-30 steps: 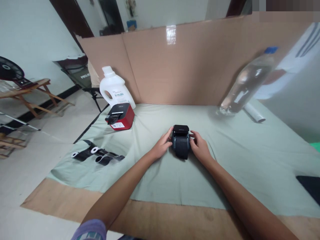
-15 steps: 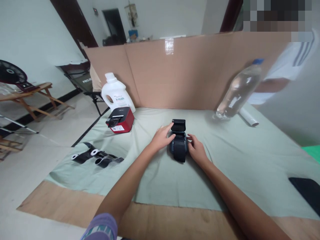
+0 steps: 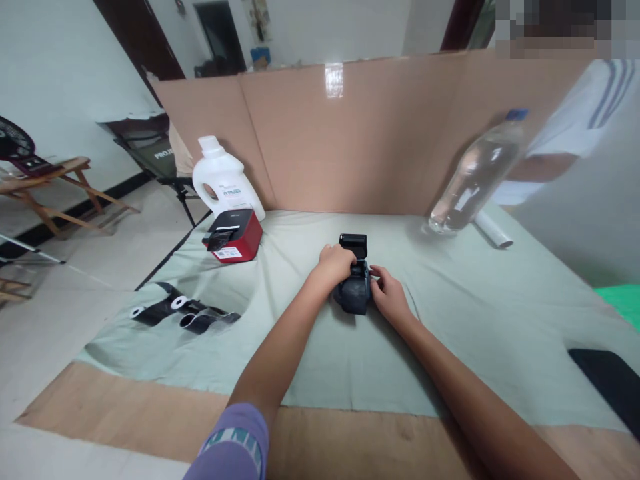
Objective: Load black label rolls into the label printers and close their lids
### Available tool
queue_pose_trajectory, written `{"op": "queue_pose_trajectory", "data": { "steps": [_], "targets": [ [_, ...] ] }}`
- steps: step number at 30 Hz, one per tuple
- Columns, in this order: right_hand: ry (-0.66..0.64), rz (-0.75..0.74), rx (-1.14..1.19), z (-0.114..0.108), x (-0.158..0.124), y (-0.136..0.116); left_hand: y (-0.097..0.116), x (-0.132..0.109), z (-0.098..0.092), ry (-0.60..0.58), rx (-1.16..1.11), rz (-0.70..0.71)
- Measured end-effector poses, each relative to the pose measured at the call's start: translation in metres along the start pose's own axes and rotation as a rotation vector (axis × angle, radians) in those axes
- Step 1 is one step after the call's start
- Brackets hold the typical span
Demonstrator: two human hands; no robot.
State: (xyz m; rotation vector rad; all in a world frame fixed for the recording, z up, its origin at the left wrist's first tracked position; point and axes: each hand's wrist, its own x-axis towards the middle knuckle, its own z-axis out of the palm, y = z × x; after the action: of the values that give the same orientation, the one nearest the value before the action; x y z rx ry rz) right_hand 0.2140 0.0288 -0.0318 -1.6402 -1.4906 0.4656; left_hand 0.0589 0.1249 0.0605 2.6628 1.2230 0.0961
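Note:
A small black device (image 3: 353, 297), which looks like a portable printer, rests on the green cloth with its lid (image 3: 353, 245) raised at the far side. A dark strip hangs over its near side. My left hand (image 3: 336, 265) reaches over the device's left side, its fingers bent down into the opening below the lid; what the fingertips grip is hidden. My right hand (image 3: 391, 293) is against the device's right side, fingers curled and thumb close to the casing.
Left of the device stand a red and black printer (image 3: 234, 235) and a white jug (image 3: 226, 177). Several black rolls (image 3: 193, 313) lie nearer. At right are a water bottle (image 3: 477, 177), a white tube (image 3: 494, 230) and a black flat object (image 3: 607, 380). A cardboard panel (image 3: 350, 143) stands behind; a person is beyond it.
My left hand has moved from the lid's left edge over the opening, its fingers bending down. The dark strip hangs shorter in front. My right hand stays at the device's side.

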Motion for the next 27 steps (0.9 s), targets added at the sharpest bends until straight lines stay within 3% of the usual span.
{"op": "queue_pose_trajectory", "data": {
  "steps": [8, 15, 18, 21, 24, 27],
  "targets": [
    [0.000, -0.009, -0.010, 0.000, 0.001, 0.000, -0.001, -0.008, -0.011, 0.047, 0.007, 0.015],
    [0.001, -0.028, -0.030, -0.001, 0.000, -0.002, -0.013, -0.039, -0.048, 0.199, -0.090, 0.052],
    [0.001, -0.042, -0.054, -0.001, 0.000, -0.001, -0.035, -0.068, -0.069, 0.248, -0.147, -0.009],
    [-0.004, -0.043, -0.072, -0.001, 0.001, -0.001, -0.067, -0.105, -0.081, 0.338, -0.176, -0.188],
    [-0.008, -0.038, -0.074, -0.001, 0.002, 0.000, -0.101, -0.144, -0.078, 0.391, -0.160, -0.406],
    [-0.004, -0.037, -0.076, -0.001, 0.003, 0.000, -0.136, -0.181, -0.067, 0.344, -0.131, -0.618]
  ]
}}
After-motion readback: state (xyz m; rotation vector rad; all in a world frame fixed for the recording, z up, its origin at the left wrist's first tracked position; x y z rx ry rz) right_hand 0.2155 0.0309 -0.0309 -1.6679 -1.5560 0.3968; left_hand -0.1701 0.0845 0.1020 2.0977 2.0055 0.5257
